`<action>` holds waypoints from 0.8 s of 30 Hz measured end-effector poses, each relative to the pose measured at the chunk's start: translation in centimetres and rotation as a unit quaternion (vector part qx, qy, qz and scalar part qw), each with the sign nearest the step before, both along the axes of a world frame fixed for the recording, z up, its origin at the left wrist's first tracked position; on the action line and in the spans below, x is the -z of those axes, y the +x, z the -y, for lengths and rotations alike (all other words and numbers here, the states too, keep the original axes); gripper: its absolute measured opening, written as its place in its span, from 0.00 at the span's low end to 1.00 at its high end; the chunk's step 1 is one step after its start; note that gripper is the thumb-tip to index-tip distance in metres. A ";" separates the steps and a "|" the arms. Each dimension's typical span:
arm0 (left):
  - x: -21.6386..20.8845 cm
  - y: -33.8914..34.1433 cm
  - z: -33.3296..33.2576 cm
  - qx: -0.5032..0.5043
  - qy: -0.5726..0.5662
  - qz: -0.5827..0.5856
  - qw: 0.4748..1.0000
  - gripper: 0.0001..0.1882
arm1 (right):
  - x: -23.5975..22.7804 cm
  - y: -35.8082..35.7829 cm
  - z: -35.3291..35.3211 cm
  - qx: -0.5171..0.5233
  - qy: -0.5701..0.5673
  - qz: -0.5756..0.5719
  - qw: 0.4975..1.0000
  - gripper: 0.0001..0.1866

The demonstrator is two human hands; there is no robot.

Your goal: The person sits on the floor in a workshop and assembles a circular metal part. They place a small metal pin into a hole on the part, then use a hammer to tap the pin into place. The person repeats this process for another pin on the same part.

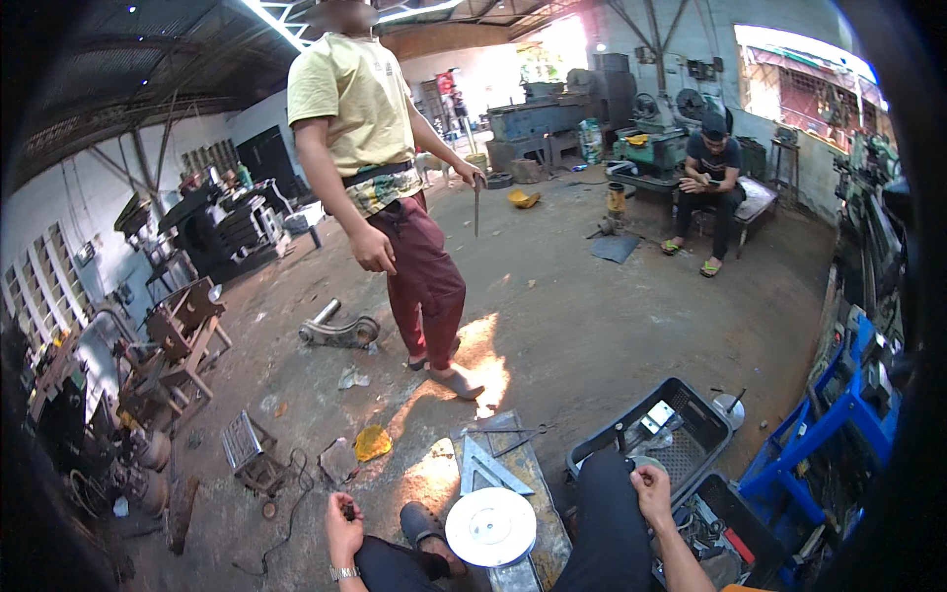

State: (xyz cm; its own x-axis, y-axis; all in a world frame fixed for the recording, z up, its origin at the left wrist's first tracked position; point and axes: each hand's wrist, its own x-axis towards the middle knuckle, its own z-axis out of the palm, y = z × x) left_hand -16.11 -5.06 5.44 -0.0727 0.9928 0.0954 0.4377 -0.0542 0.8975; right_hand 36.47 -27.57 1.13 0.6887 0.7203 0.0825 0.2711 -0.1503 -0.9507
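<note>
My left hand (343, 525), with a metal watch at the wrist, is closed round a small dark object (348, 511) beside my left knee. Over my right thigh, my right hand (652, 495) pinches a small dark piece (630, 465) at its fingertips. Both pieces are too small to name. Between my legs a white round disc (490, 543) with a small centre hole lies on a worn low bench (554, 528). Just beyond the disc is a grey metal triangle (485, 466). A thin, dark, two-legged tool (518, 431) lies at the bench's far end.
A black crate (717, 419) holding a white box stands right of my knee, near a tool-filled bin (725, 533) and blue frame (824, 419). Ahead, a standing person (370, 128) holds a thin rod; another sits back right. A small metal stool (249, 444) stands left.
</note>
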 end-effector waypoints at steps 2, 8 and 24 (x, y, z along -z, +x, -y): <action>0.3 -0.1 -0.2 0.012 0.031 -0.024 0.999 0.19 | -1.7 0.4 0.5 -0.056 -0.044 0.029 0.997 0.11; 0.9 0.0 -0.2 0.028 0.018 -0.039 0.999 0.22 | -2.5 1.8 0.9 -0.130 -0.057 -0.128 0.982 0.16; -0.6 0.3 0.4 0.019 -0.005 -0.068 0.998 0.19 | -5.5 3.5 -9.2 -0.194 -0.251 0.243 0.917 0.15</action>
State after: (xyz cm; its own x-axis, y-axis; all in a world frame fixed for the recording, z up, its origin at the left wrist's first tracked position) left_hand -15.85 -5.50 6.02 -0.0226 0.9956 0.0914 0.5531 -0.0637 0.8307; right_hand 39.95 -18.36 6.63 0.3423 0.9346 -0.0965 0.7703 -0.3379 -0.5407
